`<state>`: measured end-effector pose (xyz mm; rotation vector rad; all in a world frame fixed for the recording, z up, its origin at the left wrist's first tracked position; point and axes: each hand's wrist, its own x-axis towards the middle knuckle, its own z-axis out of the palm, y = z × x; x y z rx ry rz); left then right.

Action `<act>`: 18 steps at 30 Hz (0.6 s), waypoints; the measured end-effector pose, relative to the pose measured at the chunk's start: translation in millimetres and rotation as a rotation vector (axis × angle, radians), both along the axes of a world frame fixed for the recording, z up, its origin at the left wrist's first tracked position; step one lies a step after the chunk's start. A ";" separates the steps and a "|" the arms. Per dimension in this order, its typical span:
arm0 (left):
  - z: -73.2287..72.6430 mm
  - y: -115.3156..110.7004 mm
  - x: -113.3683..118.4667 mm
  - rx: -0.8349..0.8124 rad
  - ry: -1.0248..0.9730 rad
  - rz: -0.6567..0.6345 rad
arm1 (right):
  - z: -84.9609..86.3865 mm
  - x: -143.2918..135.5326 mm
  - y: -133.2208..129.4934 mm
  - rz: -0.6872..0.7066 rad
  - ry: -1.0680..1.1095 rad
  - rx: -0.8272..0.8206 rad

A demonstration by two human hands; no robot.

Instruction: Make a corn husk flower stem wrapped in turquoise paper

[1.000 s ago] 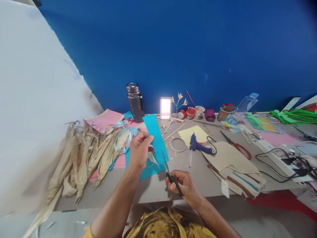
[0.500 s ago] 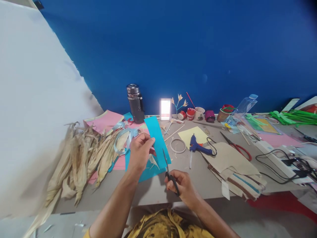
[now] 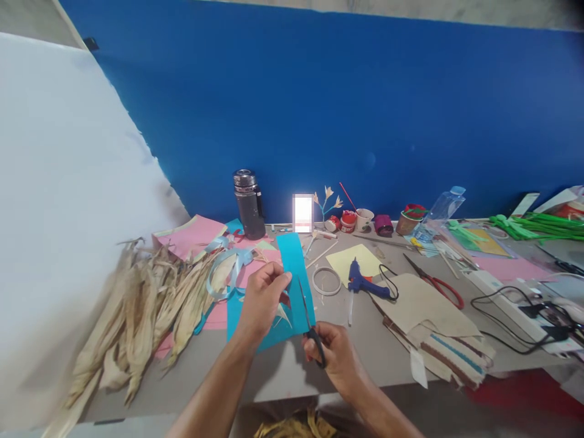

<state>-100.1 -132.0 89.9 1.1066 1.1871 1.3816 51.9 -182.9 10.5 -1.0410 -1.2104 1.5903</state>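
Note:
A strip of blue paper [image 3: 295, 261] stands raised over the middle of the table, pinched at its left edge between the thumb and fingers of my left hand [image 3: 266, 298]. My right hand [image 3: 332, 350] is closed round the dark handles of the scissors [image 3: 316, 344]. Their blades point up and away, lying against the lower right part of the strip. Beneath the strip, a larger blue sheet [image 3: 237, 313] lies on the table with pale scraps on it.
Dried husks [image 3: 134, 316] cover the left side. A dark flask [image 3: 249, 207] stands at the back. To the right are a tape ring [image 3: 326, 281], a blue glue gun [image 3: 360, 283], a beige cloth [image 3: 424, 304], red-handled scissors [image 3: 444, 292] and a white power strip [image 3: 506, 304].
The view has tilted up, so the table things sit lower in the picture. The blue strip has turned more upright, and the scissor blades overlap its lower right part more.

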 end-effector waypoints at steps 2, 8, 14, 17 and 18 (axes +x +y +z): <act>-0.1 0.5 -0.2 -0.003 0.005 0.008 | -0.7 -0.9 0.0 0.000 -0.014 0.003; 2.2 -3.8 5.7 -0.048 -0.001 -0.032 | 5.5 0.9 5.2 0.042 -0.023 0.089; 7.7 -11.2 15.6 -0.099 -0.009 -0.051 | 10.4 3.2 12.0 -0.008 -0.036 0.146; 5.2 -11.9 17.7 -0.110 -0.026 -0.065 | 11.3 3.1 12.7 -0.030 -0.042 0.152; 3.9 -11.8 17.6 -0.110 -0.029 -0.067 | 11.0 2.7 12.7 -0.036 -0.043 0.145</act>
